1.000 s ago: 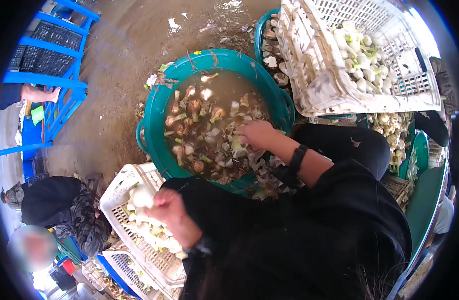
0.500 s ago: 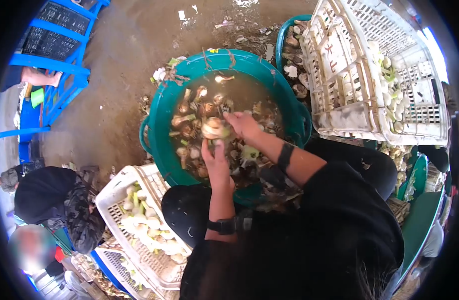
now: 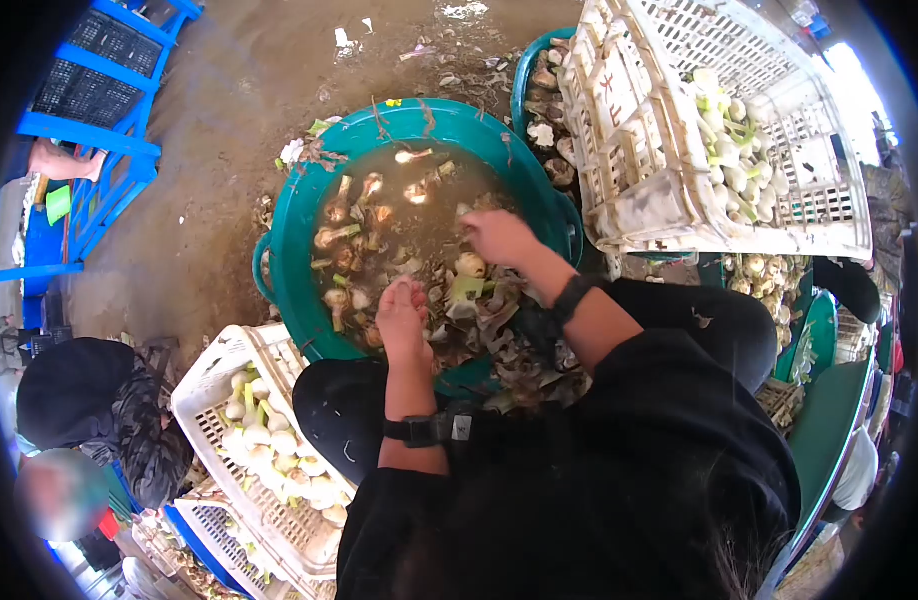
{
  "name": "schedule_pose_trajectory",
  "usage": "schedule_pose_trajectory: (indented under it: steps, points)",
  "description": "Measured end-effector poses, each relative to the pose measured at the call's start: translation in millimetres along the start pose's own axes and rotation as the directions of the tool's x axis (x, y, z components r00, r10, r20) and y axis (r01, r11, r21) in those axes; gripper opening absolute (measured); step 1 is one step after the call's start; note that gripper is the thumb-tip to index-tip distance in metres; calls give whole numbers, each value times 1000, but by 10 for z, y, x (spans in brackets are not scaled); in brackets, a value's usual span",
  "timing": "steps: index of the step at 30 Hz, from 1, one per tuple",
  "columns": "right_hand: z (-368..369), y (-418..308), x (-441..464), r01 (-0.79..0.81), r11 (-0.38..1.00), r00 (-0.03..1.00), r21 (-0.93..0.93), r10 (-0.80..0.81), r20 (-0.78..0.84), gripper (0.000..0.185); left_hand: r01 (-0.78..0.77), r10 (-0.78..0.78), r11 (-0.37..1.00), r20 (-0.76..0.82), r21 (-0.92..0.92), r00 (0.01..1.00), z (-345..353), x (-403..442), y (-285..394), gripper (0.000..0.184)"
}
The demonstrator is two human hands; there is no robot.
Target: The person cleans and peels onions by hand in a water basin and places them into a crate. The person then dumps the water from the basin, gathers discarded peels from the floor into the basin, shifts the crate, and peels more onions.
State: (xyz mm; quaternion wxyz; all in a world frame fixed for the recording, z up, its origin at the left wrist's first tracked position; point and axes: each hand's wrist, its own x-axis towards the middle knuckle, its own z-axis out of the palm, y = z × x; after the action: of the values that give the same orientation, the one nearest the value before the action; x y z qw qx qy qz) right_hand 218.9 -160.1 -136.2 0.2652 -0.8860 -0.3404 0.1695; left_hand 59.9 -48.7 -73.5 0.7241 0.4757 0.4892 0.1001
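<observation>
Head camera view: Garlic bulbs point(image 3: 331, 236), some with stubs of stem, lie in murky water toward the left edge of a round green tub point(image 3: 297, 235), while one pale bulb point(image 3: 470, 264) sits beside loose peels point(image 3: 494, 320) between a worker's bare hands. The right hand point(image 3: 504, 238), right of the tub's middle, reaches over the water with fingers bent down and nearly closed; whether they grip anything cannot be told. The left hand point(image 3: 404, 312), closer to the tub's near edge, is half curled, fingertips drawn together above the water; its hold, too, cannot be made out. Dark bands circle both wrists. Peels gather thickly toward the tub's near right edge. Off its near left edge, a white crate point(image 3: 204, 395) carries cleaned bulbs point(image 3: 269, 445); off its right edge, a raised crate point(image 3: 619, 110) marked with red lettering holds more. Behind that, a second tub point(image 3: 522, 85) holds browner bulbs point(image 3: 546, 100). Wet, muddy floor point(image 3: 209, 130) stretches beyond the far edge, toward a blue frame point(image 3: 89, 128).
</observation>
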Motion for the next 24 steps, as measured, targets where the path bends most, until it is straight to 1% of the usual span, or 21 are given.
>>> schedule_pose_trajectory:
  steps: [1, 2, 3, 4, 7, 8, 9, 10, 11, 12, 13, 14, 15, 16, 17, 18, 19, 21, 22, 23, 24]
  points:
    - [86, -62, 124, 83, 995, 994, 46, -86, 70, 28, -16, 7, 993, -82, -118, 997, 16, 25, 39, 19]
    - [164, -105, 214, 89, 995, 993, 49, -92, 71, 28, 4, -13, 994, -84, -114, 996, 11, 45, 54, 17]
    - [225, -192, 261, -11, 986, 917, -165, 76, 391, 35, 2, -12, 994, -91, -109, 996, -5, 60, 42, 17]
    - [267, -260, 291, -30, 920, 726, -391, 289, 624, 42, 28, -37, 995, -93, -92, 995, -14, 65, 19, 16]
    - [441, -102, 349, -3, 932, 734, -363, 248, 632, 42, 96, -110, 990, -142, -103, 984, 25, 127, 32, 15]
    - [435, -56, 295, -58, 958, 768, -281, 223, 601, 44, 64, -76, 994, -127, -94, 989, 28, 120, 9, 14]
    - [452, 34, 226, -57, 958, 748, -280, 226, 624, 44, 38, -46, 996, -108, -80, 993, 23, 84, -30, 13]
    - [458, 149, 143, -196, 978, 846, -67, 203, 493, 46, 18, -25, 999, -136, -48, 990, 57, 76, -74, 30]
    - [439, 257, 107, -282, 945, 919, 165, 217, 328, 48, 32, -39, 998, -140, -54, 989, 80, 10, -107, 30]
    - [247, 207, 61, -349, 882, 920, 318, 257, 296, 48, -248, 313, 869, -87, 428, 946, 143, -63, -86, 43]
    - [12, 64, 14, -345, 885, 921, 312, 256, 294, 48, -438, 573, 453, 123, 776, 811, 219, -129, -56, 56]
    - [-233, -108, -58, -399, 778, 900, 485, 231, 370, 45, -380, 448, 526, 131, 761, 884, 344, -265, 107, 73]
    - [-436, -250, -122, -445, 639, 880, 627, 185, 437, 41, -384, 455, 533, 127, 754, 881, 431, -309, 170, 73]
    - [-562, -385, -184, -434, 654, 884, 620, 175, 434, 41, -446, 444, 646, 170, 620, 880, 508, -326, 199, 71]
    - [-657, -517, -223, -429, 503, 894, 751, 114, 434, 31, -489, 444, 739, 212, 464, 871, 578, -322, 233, 69]
    - [-735, -605, -256, -419, 321, 903, 849, 53, 426, 22, -512, 485, 705, 193, 491, 853, 597, -321, 278, 65]
    - [-803, -635, -277, -412, 327, 905, 850, 39, 424, 22, -516, 496, 701, 184, 491, 849, 580, -325, 252, 65]
    - [-971, -694, -361, -224, 600, 958, 768, -11, 288, 14, -532, 532, 764, 110, 365, 839, 540, -388, 210, 61]
    - [-1133, -810, -444, -5, 790, 989, 613, -88, 121, 11, -616, 637, 621, 144, 485, 757, 522, -477, 275, 59]
    - [-1206, -852, -513, -2, 788, 989, 615, -88, 115, 11, -620, 640, 616, 149, 486, 754, 514, -567, 335, 59]
    - [-1272, -884, -566, 223, 871, 970, 438, -241, -15, 13, -652, 677, 521, 198, 552, 709, 513, -642, 400, 58]
